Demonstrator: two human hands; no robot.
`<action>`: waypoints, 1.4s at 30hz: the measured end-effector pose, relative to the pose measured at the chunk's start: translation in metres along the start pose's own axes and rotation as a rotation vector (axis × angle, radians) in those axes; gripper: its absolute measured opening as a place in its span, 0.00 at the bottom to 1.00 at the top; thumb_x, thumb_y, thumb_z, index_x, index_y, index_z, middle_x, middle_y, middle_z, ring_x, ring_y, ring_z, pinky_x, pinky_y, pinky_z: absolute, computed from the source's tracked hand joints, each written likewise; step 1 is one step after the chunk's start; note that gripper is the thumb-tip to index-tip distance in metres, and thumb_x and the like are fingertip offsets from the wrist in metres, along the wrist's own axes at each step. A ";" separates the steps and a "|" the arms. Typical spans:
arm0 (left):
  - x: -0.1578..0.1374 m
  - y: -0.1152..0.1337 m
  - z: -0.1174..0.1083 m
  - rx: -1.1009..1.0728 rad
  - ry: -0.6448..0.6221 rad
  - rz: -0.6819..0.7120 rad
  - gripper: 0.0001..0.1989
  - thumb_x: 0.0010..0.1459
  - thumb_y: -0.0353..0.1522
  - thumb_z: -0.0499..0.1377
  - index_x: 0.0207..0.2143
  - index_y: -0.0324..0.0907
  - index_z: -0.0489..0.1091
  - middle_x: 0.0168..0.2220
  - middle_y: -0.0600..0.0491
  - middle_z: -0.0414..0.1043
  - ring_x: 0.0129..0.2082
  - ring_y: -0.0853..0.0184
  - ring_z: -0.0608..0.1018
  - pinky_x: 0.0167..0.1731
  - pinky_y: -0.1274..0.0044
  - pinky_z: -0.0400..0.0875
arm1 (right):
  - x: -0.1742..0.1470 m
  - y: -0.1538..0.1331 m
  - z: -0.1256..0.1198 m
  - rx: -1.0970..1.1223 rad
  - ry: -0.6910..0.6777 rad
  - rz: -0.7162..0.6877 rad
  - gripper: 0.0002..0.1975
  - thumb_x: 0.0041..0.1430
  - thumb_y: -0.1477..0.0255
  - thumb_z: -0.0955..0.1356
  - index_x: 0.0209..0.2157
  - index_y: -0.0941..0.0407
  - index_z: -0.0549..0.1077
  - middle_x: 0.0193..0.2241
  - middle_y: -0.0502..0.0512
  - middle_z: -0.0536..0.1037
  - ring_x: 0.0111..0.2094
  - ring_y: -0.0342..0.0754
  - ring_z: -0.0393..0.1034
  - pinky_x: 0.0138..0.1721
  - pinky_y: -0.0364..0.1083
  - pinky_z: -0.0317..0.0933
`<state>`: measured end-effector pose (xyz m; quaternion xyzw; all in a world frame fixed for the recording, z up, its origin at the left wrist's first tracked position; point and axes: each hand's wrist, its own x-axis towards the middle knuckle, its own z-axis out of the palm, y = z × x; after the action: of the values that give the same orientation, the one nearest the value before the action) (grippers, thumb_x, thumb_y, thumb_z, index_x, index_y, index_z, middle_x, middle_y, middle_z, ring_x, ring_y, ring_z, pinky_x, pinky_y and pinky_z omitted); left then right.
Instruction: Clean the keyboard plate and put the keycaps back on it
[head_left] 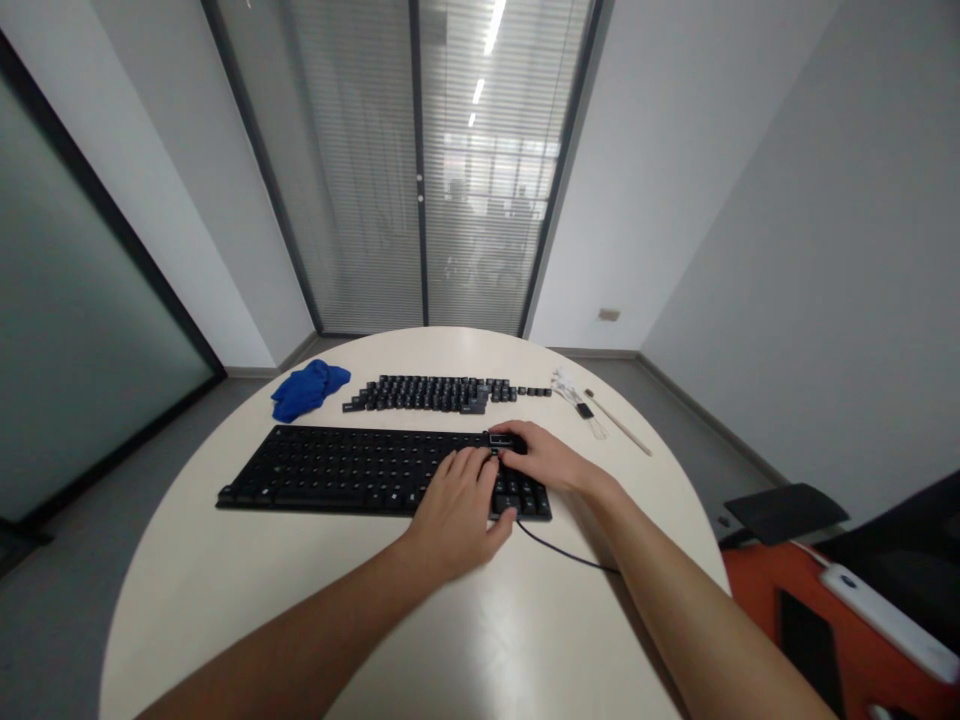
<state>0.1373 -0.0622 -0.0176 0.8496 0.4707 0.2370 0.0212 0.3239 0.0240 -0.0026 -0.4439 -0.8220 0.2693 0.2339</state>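
A black keyboard [330, 470] lies across the table, with many of its keycaps off at the left and middle. On its right part rests my left hand [459, 510], palm down, fingers stretched over the number keys and thumb apart at the front edge. My right hand [544, 455] is closed around the keyboard's rear right edge. Its index finger lies along the back and its thumb on top, beside a small light-outlined panel [501, 440]. The surface under both hands is hidden. Behind the keyboard, loose black keycaps [424, 393] lie in rows.
A crumpled blue cloth [309, 388] lies at the back left of the round table [300, 610]. At the right are a thin wooden-handled brush [621, 424] and a small wire tool [586, 412]. A dark cable [566, 553] runs from the keyboard's front. An orange chair [761, 585] stands at the right.
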 end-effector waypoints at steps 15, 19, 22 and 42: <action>0.001 -0.002 0.001 0.021 -0.040 0.005 0.26 0.61 0.41 0.58 0.56 0.36 0.64 0.63 0.36 0.63 0.63 0.48 0.64 0.62 0.56 0.59 | 0.003 0.011 0.001 0.242 -0.065 0.076 0.24 0.56 0.70 0.70 0.54 0.59 0.73 0.52 0.60 0.78 0.53 0.55 0.72 0.60 0.57 0.61; 0.002 -0.003 0.000 0.024 -0.045 0.002 0.26 0.61 0.42 0.58 0.57 0.36 0.64 0.62 0.36 0.63 0.63 0.48 0.65 0.62 0.56 0.59 | 0.003 0.015 0.002 0.256 -0.066 0.076 0.24 0.56 0.70 0.71 0.54 0.59 0.73 0.52 0.60 0.78 0.52 0.55 0.72 0.60 0.57 0.61; 0.001 -0.003 0.000 0.017 -0.040 0.000 0.26 0.60 0.42 0.59 0.57 0.37 0.65 0.62 0.37 0.64 0.63 0.48 0.65 0.62 0.57 0.59 | 0.004 0.016 0.003 0.264 -0.063 0.078 0.24 0.56 0.70 0.71 0.54 0.59 0.73 0.52 0.60 0.78 0.52 0.55 0.73 0.60 0.57 0.62; 0.003 -0.009 -0.003 -0.002 -0.040 0.041 0.22 0.60 0.44 0.60 0.51 0.39 0.68 0.59 0.39 0.67 0.61 0.49 0.67 0.62 0.56 0.60 | 0.004 0.011 0.005 0.159 -0.017 0.007 0.21 0.54 0.71 0.71 0.51 0.56 0.76 0.50 0.58 0.79 0.52 0.55 0.73 0.59 0.56 0.62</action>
<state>0.1303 -0.0554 -0.0162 0.8637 0.4522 0.2208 0.0268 0.3255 0.0310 -0.0123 -0.4246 -0.7984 0.3381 0.2605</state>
